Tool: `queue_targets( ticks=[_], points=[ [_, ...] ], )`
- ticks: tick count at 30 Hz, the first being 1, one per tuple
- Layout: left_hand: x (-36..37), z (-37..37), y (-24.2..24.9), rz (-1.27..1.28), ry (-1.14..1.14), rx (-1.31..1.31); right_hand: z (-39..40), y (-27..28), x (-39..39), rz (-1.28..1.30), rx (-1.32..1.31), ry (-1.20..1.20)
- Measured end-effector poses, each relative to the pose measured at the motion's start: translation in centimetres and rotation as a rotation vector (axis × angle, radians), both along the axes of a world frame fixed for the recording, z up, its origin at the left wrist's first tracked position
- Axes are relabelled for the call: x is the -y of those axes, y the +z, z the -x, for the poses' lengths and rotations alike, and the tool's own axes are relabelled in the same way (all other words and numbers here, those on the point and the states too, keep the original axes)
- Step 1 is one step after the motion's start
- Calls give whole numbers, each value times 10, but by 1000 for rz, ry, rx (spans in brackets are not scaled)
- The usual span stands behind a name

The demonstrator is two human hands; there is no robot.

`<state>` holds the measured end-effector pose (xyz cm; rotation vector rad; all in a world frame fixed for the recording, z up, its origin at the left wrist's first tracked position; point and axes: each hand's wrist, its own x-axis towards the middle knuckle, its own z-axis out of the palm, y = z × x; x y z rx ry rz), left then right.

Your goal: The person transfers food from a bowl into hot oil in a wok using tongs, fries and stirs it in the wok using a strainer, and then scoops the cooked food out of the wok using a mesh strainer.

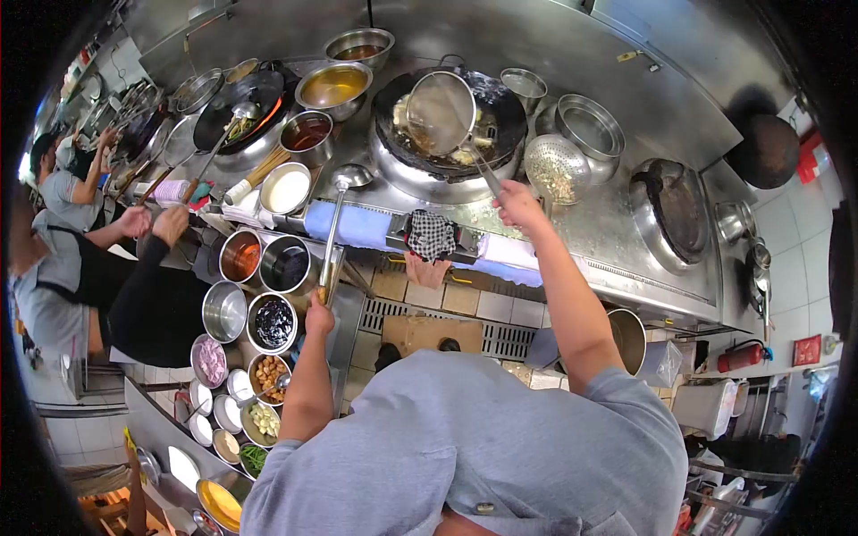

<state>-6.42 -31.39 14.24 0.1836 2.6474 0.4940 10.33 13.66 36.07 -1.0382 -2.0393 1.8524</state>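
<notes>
A round, gray strainer [441, 112] is over the wok [512, 112], its handle crossing the front right edge. A long, shiny ladle [336, 219] reaches over the stove's [608, 223] front edge, bowl end at the back.

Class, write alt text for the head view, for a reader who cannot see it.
A person's right hand holds a round strainer over a wok of food, while the left hand grips a long-handled ladle. Bowls of sauces and ingredients crowd the left side, where another person stands near a second wok.
</notes>
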Motion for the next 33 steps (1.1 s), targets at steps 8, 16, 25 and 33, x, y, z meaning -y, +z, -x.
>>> queue_targets(
  ticks=[8,16,25,33],
  points=[
    [1,-1,-2,-2,7,1,-9,7,22,273,-133,-29],
    [1,-4,1,-76,-23,-59,-24,25,1,509,-197,-72],
    [4,-5,-4,-110,-23,-83,-20,-3,-8,144,-98,-99],
    [3,-4,-3,-85,-29,-86,-7,15,2,561,-213,-102]
  ],
)
